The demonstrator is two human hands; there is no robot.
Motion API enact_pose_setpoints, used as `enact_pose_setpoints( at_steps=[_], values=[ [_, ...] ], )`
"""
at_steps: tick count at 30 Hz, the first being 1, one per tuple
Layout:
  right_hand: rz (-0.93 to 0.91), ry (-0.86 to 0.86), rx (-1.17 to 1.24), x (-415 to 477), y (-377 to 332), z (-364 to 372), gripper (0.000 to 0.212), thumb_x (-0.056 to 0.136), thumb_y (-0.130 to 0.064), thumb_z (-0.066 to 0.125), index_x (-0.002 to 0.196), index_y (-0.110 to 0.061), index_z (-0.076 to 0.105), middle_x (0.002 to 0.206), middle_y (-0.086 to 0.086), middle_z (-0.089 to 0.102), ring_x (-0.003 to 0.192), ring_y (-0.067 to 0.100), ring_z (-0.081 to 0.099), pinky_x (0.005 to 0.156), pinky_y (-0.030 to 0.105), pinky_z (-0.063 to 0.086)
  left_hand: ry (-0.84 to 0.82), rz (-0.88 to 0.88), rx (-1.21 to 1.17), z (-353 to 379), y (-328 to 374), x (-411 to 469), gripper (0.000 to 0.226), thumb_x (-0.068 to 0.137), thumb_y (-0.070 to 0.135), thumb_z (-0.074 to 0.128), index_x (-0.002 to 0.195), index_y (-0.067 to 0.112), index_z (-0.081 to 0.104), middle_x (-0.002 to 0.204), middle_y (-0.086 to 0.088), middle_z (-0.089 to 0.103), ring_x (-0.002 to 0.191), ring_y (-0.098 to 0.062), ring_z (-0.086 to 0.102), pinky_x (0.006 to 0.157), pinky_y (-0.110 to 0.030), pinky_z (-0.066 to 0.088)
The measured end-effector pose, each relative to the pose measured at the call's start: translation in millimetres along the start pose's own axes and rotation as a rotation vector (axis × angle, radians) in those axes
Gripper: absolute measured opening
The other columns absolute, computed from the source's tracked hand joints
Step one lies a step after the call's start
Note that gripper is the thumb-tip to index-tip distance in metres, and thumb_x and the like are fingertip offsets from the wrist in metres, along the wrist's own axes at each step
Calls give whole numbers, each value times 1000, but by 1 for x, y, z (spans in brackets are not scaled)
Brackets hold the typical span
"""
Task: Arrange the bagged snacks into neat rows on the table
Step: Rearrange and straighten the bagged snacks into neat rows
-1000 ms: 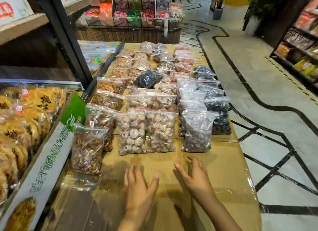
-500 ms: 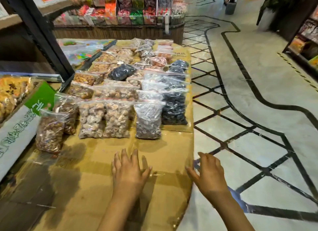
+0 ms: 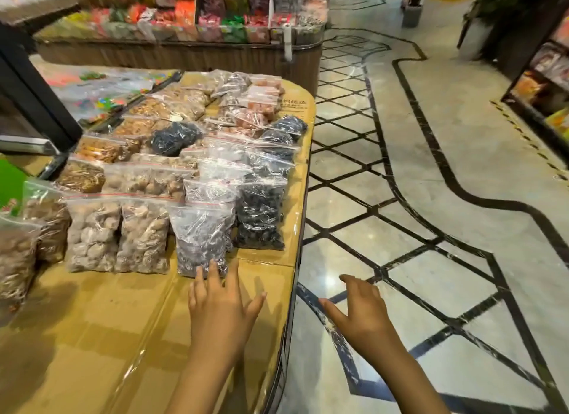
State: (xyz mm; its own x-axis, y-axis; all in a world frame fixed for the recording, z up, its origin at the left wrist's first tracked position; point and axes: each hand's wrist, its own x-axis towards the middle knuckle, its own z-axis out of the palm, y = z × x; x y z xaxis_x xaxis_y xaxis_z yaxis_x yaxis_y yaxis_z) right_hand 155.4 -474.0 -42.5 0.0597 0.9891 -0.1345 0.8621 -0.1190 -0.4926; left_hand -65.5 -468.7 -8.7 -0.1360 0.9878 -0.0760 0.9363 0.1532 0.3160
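Warm, fairly bright indoor light from overhead; glare spots on the glossy floor (image 3: pixel 331 279) & sheen on the clear bags (image 3: pixel 200 228) and the taped table (image 3: pixel 107 336). Soft, broad shadow at the table's lower left, w/ dimmer corners at top right. Wide-angle lens bends lines near the edges; far shelves (image 3: pixel 215 16) & the right side are blurred, centre approx. sharp but slightly soft.

Cardboard-covered table (image 3: pixel 101 336) — rows of clear bagged snacks (image 3: pixel 200 238) across its far half
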Motion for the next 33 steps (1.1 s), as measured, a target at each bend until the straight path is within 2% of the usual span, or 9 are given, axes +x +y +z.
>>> enact_pose_setpoints(
  at_steps=[4,8,11,13,19,23,27,30,33],
  values=[
    [-115,-51,-18,63,-10,-4,80,78,-71,30,137,-19,36,136,1,46,128,21,34,103,33,30,40,-64,-119,-6,10,41,78,83,68,39,148,30,17,158,-5,15,146,-29,4,117,-47,12],
    [-227,-35,-97,138,-15,-21,61,88,-55,48,136,-18,38,135,3,47,127,23,35,103,34,31,65,-91,-110,-16,32,96,78,85,67,39,148,29,14,159,-6,5,146,-29,-5,117,-46,8],
    [-280,16,-71,190,-17,-39,58,85,-50,57,129,-14,49,126,6,56,121,26,44,101,37,36,103,-107,-103,-27,50,144,77,86,64,41,149,27,15,159,-7,3,145,-30,-6,117,-47,8],
    [-274,8,-84,214,-17,-48,57,85,-50,57,129,-15,48,125,4,56,122,25,43,102,37,36,122,-117,-72,-33,56,166,78,87,64,41,149,27,14,159,-8,4,145,-32,-4,116,-47,8],
    [-208,-220,151,300,-9,-65,56,83,-55,56,128,-24,44,128,-3,51,125,18,40,103,37,37,96,-251,-110,-36,75,222,80,83,68,40,148,29,15,159,-5,3,146,-28,-4,117,-50,11],
    [-329,-300,89,379,-10,-83,60,85,-53,53,135,-22,41,130,0,49,126,19,38,102,34,36,164,-441,-127,-30,91,248,81,82,70,38,148,28,16,159,-8,5,146,-30,-1,116,-51,14],
    [-428,-353,114,452,-4,-108,60,83,-56,53,133,-23,44,133,-2,51,127,19,41,103,38,38,236,-621,-165,-27,117,280,82,81,68,43,147,26,21,158,-14,12,145,-34,4,117,-52,13],
    [-458,-353,179,490,-9,-120,54,84,-49,58,130,-22,46,130,2,53,124,19,44,99,34,40,254,-642,-163,-28,138,303,80,82,64,46,148,27,20,158,-14,11,145,-34,2,117,-51,10],
    [-533,-419,172,518,-33,-120,53,86,-49,55,131,-23,43,131,2,50,124,18,41,96,33,39,261,-656,-134,-32,145,320,83,81,66,45,149,30,14,159,-9,3,146,-31,-5,118,-50,6]
  ],
)
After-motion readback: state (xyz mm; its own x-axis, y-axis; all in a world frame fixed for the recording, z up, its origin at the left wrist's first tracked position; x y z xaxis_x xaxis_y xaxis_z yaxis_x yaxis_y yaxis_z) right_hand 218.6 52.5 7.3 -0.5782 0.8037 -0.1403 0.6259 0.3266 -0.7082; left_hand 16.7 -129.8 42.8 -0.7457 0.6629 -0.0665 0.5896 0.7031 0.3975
